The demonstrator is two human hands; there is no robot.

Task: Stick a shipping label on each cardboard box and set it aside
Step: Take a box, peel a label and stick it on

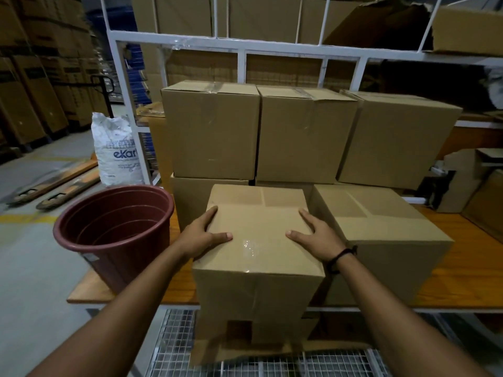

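Brown cardboard box (258,240), closed, flaps sealed with clear glossy tape (248,247) along the top seam. Position: centre of view, at the near edge of the orange-brown wooden tabletop (462,281). Its front face reaches down past that edge. Whether its bottom rests on the tabletop or on the cardboard below cannot be told.

Left hand (202,236): laid on the box's top left edge, fingers straight along the edge, thumb flat on the top pointing inward. Not curled around anything.

Right hand (317,236): mirrored on the top right edge, fingers straight, thumb flat on the top. Thin black wristband (341,255) on this wrist.

The box sits between the two palms.

Surroundings:
- Second cardboard box (381,240), same colour, just beside the held box on its right, on the tabletop.
- Row of three larger cardboard boxes (304,134) behind, stacked on a lower row and set against the white metal rack frame (239,47).
- Maroon round plastic bucket (114,229) at the left corner of the tabletop, upright and open-topped, near the left hand but apart from it.
- White printed sack (117,151) on the floor behind the bucket, blue lettering partly hidden.
- Wire mesh panel (174,346) below the tabletop edge, with flattened or open cardboard (245,352) lying on it under the held box.
- Tall stacks of cartons (40,77) far left, dim.
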